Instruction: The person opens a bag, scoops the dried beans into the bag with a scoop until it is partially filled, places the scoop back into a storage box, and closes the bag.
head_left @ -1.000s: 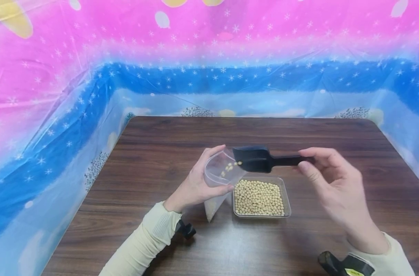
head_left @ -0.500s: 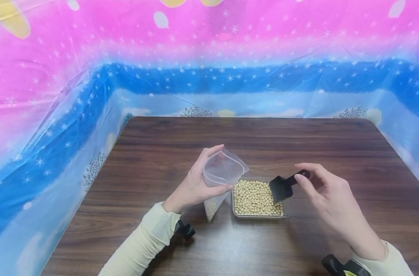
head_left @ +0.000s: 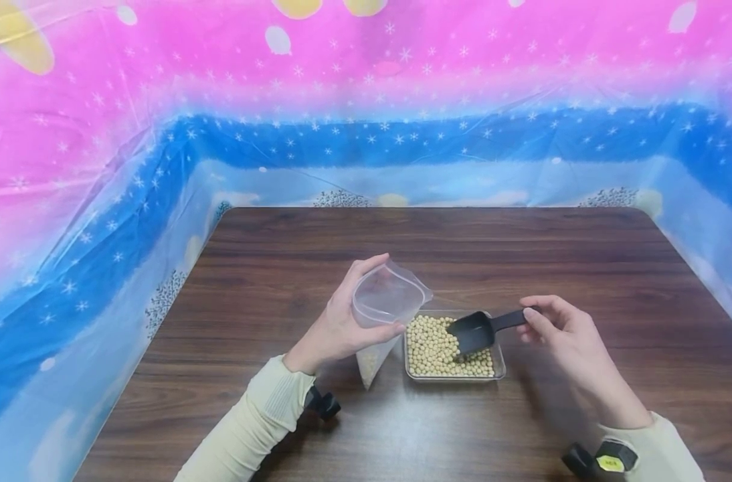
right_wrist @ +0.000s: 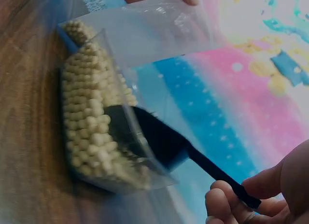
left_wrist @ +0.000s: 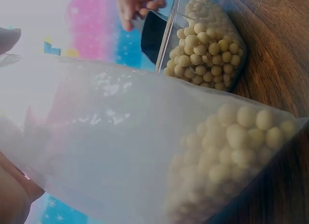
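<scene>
My left hand (head_left: 336, 325) grips a clear zip bag (head_left: 390, 294) near its top, thumb on the near side, so its mouth gapes toward the right. Pale round beans lie in the bag's bottom corner, as the left wrist view shows. My right hand (head_left: 567, 341) pinches the handle end of a black scoop (head_left: 476, 333) between thumb and fingers. The scoop's blade is dug into the beans (head_left: 432, 345) that fill a clear rectangular container (head_left: 456, 379). In the right wrist view the blade's front edge (right_wrist: 118, 122) is buried among the beans.
The container stands on a dark wood-grain table (head_left: 282, 241), just right of the bag. A pink and blue patterned cloth (head_left: 366, 140) hangs behind and along the sides. Black wrist-worn devices sit under both sleeves, close above the table.
A second ago beans slid from the scoop into the bag. My right hand has since lowered the scoop to the container and pushed its blade leftward into the beans. The left hand stays nearly still.
</scene>
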`<action>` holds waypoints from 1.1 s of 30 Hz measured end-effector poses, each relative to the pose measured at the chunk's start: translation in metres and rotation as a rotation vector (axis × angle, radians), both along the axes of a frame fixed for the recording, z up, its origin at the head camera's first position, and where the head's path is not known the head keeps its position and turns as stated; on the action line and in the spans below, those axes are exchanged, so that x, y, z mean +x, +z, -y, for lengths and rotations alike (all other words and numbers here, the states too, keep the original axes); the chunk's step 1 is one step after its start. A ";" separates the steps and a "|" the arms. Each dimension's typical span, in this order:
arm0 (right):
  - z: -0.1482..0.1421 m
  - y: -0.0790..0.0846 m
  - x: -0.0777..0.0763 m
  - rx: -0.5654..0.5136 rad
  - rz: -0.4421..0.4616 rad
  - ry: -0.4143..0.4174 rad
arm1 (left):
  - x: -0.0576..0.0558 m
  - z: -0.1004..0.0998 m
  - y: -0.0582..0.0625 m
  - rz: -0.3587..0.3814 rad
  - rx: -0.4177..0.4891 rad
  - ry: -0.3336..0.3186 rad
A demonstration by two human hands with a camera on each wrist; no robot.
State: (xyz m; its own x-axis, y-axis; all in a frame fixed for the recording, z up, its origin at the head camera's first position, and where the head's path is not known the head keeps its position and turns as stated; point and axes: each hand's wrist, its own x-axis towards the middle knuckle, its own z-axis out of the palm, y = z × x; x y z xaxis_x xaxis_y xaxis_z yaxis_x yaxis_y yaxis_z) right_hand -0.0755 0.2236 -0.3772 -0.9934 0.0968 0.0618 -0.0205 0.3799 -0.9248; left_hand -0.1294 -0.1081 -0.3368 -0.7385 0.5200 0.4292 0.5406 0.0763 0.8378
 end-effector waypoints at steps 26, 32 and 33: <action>-0.015 -0.013 -0.004 -0.575 0.084 0.079 | 0.003 0.000 0.003 -0.006 0.000 -0.016; -0.013 0.016 -0.001 -0.743 -0.074 0.080 | 0.002 -0.001 0.003 0.000 0.006 -0.022; -0.012 0.019 -0.001 -0.766 -0.105 0.085 | 0.003 -0.001 0.003 0.003 0.008 -0.024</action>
State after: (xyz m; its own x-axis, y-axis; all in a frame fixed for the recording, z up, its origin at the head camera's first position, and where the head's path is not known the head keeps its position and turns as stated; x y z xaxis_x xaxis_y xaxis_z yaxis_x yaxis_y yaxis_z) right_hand -0.0767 0.2360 -0.3580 -0.9920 0.0738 0.1026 -0.1228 -0.3709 -0.9205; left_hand -0.1268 -0.1068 -0.3342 -0.7268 0.5344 0.4314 0.5399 0.0563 0.8398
